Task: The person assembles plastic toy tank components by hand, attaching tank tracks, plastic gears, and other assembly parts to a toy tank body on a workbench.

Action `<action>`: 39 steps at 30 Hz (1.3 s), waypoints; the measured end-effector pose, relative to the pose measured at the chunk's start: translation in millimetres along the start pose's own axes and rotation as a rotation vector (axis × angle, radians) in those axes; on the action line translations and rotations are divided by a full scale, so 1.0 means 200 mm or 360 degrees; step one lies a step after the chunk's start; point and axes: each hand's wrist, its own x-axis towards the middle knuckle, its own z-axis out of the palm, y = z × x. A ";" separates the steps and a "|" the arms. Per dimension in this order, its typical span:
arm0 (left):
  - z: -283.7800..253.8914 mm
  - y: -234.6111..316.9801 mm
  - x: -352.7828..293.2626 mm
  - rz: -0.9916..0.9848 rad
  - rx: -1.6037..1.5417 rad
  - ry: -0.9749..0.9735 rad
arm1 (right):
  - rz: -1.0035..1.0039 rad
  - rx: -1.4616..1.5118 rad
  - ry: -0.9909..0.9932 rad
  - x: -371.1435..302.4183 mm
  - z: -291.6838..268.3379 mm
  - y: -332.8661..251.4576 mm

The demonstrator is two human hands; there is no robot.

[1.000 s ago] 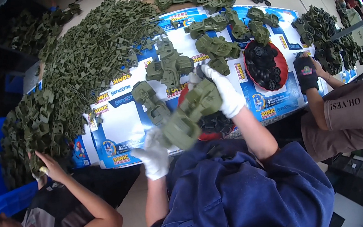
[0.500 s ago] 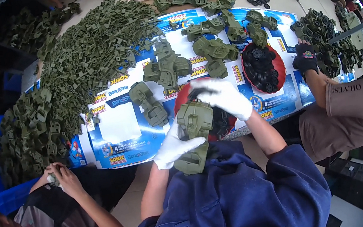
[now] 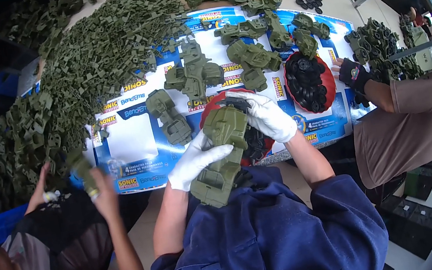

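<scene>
My left hand (image 3: 193,162), in a white glove, grips an olive-green plastic toy vehicle body (image 3: 221,159) held tilted above my lap. My gloved right hand (image 3: 270,117) is closed at the body's far end, its fingers on a black wheel (image 3: 236,104) pressed to the side there. Another dark wheel (image 3: 243,178) shows partly at the body's near right side. Behind my hands, a red bowl (image 3: 209,111) of black parts is largely covered by them.
A second red bowl (image 3: 331,92) of black wheels stands to the right. Green vehicle bodies (image 3: 194,74) lie on printed sheets (image 3: 133,142). A big heap of small green parts (image 3: 108,50) fills the left. Co-workers (image 3: 409,123) sit on both sides.
My right hand has come down onto the vehicle body's far end. The body has shifted slightly left. The co-worker at left has parted their hands and now holds a green piece.
</scene>
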 end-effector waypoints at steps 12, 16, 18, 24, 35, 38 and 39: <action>0.02 0.00 -0.03 0.0022 0.0000 0.0024 | -0.0003 -0.0136 -0.0066 -0.01 -0.04 0.04; 0.02 -0.01 -0.04 -0.0007 -0.0120 -0.0015 | -0.0144 -0.0869 -0.0254 0.01 -0.12 -0.03; 0.03 -0.03 -0.02 0.0076 -0.0082 -0.0012 | -0.0225 -0.1090 -0.0377 0.03 -0.15 -0.01; 0.07 -0.20 0.03 0.0580 0.0218 0.0228 | -0.0440 -0.1192 0.0120 0.00 0.07 0.19; 0.01 -0.18 0.06 0.1308 0.0803 0.0540 | -0.1080 -0.1331 0.0212 -0.02 0.30 0.22; 0.00 -0.16 0.06 0.1366 0.0861 0.0557 | -0.1108 -0.1371 0.0238 -0.03 0.32 0.22; -0.01 -0.16 0.07 0.1346 0.0893 0.0561 | -0.1091 -0.1403 0.0264 -0.03 0.31 0.22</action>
